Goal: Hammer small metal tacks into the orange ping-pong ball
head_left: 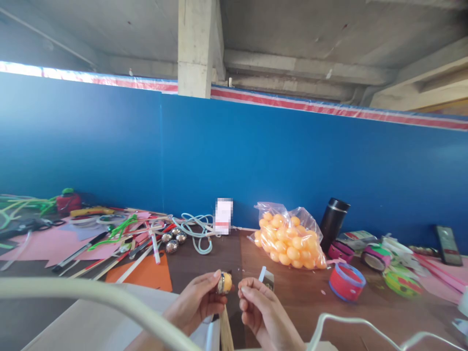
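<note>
My left hand [197, 301] is closed around a small round yellow-and-silver object [225, 282], gripped between thumb and fingertips. A dark band runs across it, and its exact kind is unclear. Just to its right, my right hand [262, 308] has thumb and forefinger pressed together in a pinch. Whatever they hold, if anything, is too small to make out. Behind the right hand lies a small dark box-like piece [269, 280], partly hidden. Below the left hand, wooden sticks [225, 326] run toward the near edge.
A clear bag of orange balls [288, 241] stands beyond my hands, with a black flask [333, 222] beside it. Tape rolls [347, 282] lie right. Silver bells [172, 240], orange paper [149, 273] and strewn craft supplies cover the left. A pale tube [109, 297] crosses the foreground.
</note>
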Tool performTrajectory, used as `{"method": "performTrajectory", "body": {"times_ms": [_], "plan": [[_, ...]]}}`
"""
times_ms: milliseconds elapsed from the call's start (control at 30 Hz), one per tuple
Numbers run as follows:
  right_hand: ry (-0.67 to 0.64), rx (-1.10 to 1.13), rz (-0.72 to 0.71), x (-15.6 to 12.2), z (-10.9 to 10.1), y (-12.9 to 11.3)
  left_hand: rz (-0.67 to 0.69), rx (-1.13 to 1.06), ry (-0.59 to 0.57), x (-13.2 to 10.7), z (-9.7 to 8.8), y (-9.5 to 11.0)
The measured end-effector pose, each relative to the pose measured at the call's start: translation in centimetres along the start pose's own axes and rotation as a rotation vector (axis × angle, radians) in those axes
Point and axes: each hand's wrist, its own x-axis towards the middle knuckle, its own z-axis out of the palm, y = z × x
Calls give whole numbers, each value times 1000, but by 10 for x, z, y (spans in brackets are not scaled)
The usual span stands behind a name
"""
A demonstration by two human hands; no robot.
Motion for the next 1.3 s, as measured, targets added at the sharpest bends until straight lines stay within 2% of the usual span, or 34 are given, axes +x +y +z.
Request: {"method": "performTrajectory", "body": {"times_ms": [400,800,1033,1300], "plan": [[-62,-114,-10,3,0,8,3,-10,2,4,-3,-6],[41,-166,-31,4,-1,8,-19,24,-6,2,-2,-6],[12,-215,-24,4,3,9,-20,31,-1,4,-4,-9],[36,-228,-14,4,1,13,-21,61,-30,3,-3,-8]]}}
